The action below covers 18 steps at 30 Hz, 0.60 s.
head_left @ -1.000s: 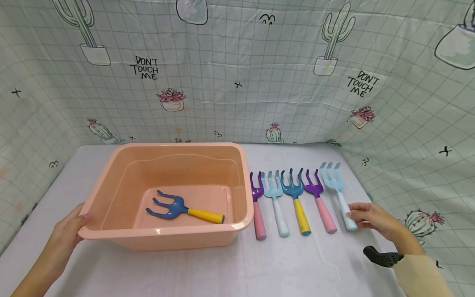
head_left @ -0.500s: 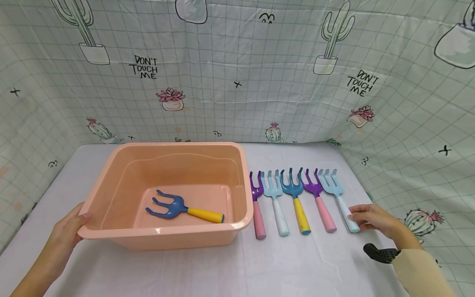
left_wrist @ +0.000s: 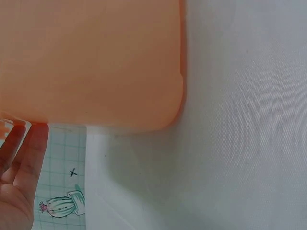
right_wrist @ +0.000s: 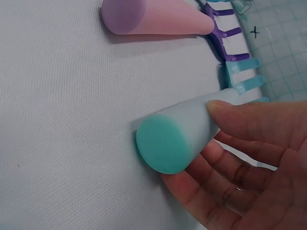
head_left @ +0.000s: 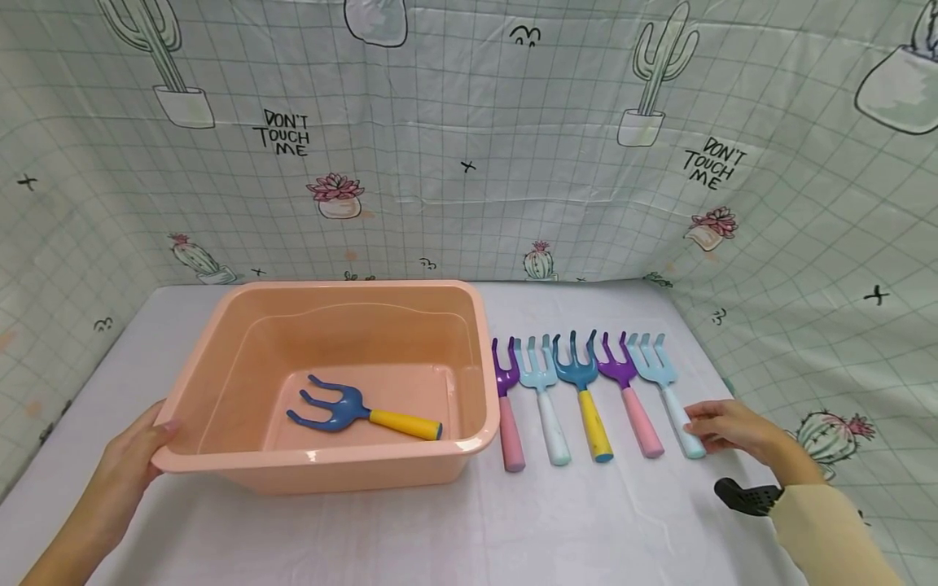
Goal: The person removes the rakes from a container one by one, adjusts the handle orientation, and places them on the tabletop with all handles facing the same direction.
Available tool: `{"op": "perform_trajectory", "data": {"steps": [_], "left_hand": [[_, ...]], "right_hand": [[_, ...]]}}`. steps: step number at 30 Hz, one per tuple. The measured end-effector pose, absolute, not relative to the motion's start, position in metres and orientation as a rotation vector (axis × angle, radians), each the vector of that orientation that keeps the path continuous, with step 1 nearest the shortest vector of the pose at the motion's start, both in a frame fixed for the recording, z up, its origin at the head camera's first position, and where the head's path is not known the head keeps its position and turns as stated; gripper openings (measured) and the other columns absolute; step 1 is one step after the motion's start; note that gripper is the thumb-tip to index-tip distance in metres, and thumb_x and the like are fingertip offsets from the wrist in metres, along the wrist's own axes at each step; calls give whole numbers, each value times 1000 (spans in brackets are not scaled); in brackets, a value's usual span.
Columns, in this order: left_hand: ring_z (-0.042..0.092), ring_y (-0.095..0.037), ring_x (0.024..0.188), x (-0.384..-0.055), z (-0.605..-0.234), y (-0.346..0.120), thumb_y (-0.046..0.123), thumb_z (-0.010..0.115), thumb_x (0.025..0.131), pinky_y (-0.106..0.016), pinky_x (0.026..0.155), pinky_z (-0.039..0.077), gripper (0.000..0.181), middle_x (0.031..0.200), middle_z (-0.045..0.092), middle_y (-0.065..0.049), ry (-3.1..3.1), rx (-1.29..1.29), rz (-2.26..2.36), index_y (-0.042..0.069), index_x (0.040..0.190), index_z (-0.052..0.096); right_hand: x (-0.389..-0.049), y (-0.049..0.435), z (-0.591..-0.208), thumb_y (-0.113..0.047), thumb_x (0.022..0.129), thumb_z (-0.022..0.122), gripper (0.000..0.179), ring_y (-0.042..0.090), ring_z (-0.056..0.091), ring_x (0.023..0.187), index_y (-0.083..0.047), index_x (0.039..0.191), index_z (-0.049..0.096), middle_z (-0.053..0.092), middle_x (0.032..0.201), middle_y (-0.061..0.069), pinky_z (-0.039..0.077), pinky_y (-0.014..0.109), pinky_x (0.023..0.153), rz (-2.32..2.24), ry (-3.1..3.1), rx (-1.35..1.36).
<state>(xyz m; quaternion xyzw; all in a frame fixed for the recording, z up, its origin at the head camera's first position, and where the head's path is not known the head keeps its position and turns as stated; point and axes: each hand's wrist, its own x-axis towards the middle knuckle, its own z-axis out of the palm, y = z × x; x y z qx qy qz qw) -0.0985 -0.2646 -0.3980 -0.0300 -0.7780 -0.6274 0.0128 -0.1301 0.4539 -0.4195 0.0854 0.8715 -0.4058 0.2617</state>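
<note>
My left hand [head_left: 124, 464] grips the left front corner of a peach plastic basin [head_left: 352, 474], thumb over the rim. In the left wrist view its fingertips [left_wrist: 39, 136] meet the basin's side. Inside the basin lies a blue hand rake with a yellow handle [head_left: 405, 424]. My right hand [head_left: 743, 433] holds the handle of the light blue hand rake [head_left: 681, 423] at the right end of a row, thumb on top and fingers curled beneath. The right wrist view shows this handle's turquoise end cap [right_wrist: 163, 143] close over the white cloth.
Left of the held rake lie a purple-and-pink rake [head_left: 642, 423], a blue-and-yellow one [head_left: 595, 427], a light blue one [head_left: 553, 431] and another purple-and-pink one [head_left: 511, 435], close by the basin. Printed cloth walls [head_left: 440, 122] stand behind and beside the white table [head_left: 513, 537].
My right hand has swung the tines of the light blue hand rake left and toward me, closer to the neighbouring purple rake. My left hand and the basin have stayed put.
</note>
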Motion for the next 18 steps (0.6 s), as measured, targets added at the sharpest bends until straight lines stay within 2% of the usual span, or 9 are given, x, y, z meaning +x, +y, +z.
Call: {"op": "perform_trajectory", "data": {"steps": [12, 18], "left_hand": [[55, 6, 85, -97, -398, -265, 10, 34, 98, -6, 71, 40, 40, 102, 58, 25, -2418, -127, -1943, 40, 119, 50], [56, 6, 85, -97, -397, -265, 11, 34, 99, -7, 71, 40, 39, 102, 58, 25, -2425, -121, -1948, 41, 119, 50]], "right_hand": [[-132, 451, -417, -17, 91, 56, 57, 14, 58, 82, 21, 127, 34, 56, 105, 11, 52, 30, 74, -1089, 2364, 227], [-134, 449, -413, -19, 91, 57, 60, 19, 62, 89, 22, 128, 34, 55, 114, 29, 53, 37, 78, -1027, 2394, 215]]}}
